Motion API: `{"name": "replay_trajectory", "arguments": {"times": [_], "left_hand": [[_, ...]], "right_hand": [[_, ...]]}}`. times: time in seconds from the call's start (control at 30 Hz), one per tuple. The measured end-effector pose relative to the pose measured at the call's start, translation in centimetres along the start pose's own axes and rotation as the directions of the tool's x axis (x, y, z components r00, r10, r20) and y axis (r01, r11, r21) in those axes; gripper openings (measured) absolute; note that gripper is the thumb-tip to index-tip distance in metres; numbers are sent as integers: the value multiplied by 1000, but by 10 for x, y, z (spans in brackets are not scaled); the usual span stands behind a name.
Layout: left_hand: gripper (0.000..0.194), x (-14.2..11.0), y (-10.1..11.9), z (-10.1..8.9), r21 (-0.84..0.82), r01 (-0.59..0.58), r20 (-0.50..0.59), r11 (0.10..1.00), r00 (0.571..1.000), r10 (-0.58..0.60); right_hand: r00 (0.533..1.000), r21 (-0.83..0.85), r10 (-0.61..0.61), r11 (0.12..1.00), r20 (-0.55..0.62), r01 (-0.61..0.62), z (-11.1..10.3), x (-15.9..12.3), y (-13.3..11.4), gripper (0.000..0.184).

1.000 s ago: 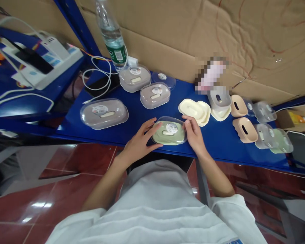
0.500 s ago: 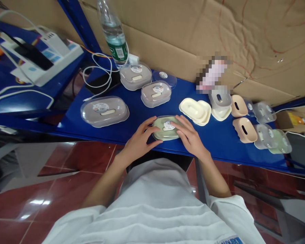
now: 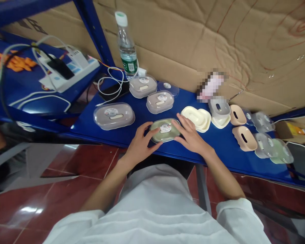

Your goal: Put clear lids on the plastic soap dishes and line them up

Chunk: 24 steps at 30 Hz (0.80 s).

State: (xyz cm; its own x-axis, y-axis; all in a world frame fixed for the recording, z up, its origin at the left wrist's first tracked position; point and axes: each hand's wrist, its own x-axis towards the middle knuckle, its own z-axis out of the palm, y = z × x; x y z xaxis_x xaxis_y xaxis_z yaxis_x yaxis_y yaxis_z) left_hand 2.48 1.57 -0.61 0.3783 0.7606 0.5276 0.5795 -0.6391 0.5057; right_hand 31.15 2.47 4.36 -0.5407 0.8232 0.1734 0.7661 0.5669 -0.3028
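A green soap box [image 3: 165, 135] with a clear lid and a round white label rests on the blue table in front of me. My left hand [image 3: 141, 142] curves around its left end, thumb at the front edge and fingers against the lid and far side. At the right end, my right hand [image 3: 191, 135] has its fingers stretched out and spread, some at the edge of the lid. Beyond my right fingertips lie cream soap box parts [image 3: 197, 117]. Behind the green box sits a grey soap box [image 3: 160, 101] under a clear lid.
More grey lidded boxes [image 3: 114, 117] stand left. Peach parts [image 3: 244, 138], a grey part [image 3: 218, 107] and a pale green box [image 3: 281, 150] are right. A water bottle [image 3: 128, 51], white cable [image 3: 122, 81] and power strip [image 3: 71, 73] are at the back left. Cardboard [image 3: 180, 44] lines the back.
The view has shifted, so the table items appear lower. My right hand's fingers have drawn back from the lid's top toward its right edge. My left hand stays around the left end.
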Motion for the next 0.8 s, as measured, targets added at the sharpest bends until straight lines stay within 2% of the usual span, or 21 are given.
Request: {"name": "replay_trajectory", "arguments": {"times": [0.13,0.2,0.27,0.33,0.43,0.57,0.67,0.8], "left_hand": [[45,5,3,-5,171,-29,-118,985,992,50],[38,10,5,-5,242,-69,-131,968,986,103],[34,15,5,-4,288,-125,-106,950,981,161],[31,20,4,-2,300,-170,-61,939,978,197],[30,25,1,1,298,-185,-24,936,979,201],[28,31,-3,0,289,-176,-39,941,980,196],[29,35,-6,-2,281,-182,-18,942,981,195],[40,42,-13,-3,240,-186,64,953,982,176]], "right_hand": [[991,24,66,998,-118,-63,-19,48,38,59],[982,-5,117,993,-146,-119,-23,81,64,54],[979,-53,168,983,-114,-175,-24,114,88,52],[980,-103,199,974,-22,-201,-22,142,105,57],[969,-145,230,966,92,-215,-14,168,114,71],[958,-156,281,950,56,-270,-7,177,114,77],[956,-128,294,948,4,-291,-14,169,114,72],[943,-29,251,964,-217,-264,-39,131,106,55]]}}
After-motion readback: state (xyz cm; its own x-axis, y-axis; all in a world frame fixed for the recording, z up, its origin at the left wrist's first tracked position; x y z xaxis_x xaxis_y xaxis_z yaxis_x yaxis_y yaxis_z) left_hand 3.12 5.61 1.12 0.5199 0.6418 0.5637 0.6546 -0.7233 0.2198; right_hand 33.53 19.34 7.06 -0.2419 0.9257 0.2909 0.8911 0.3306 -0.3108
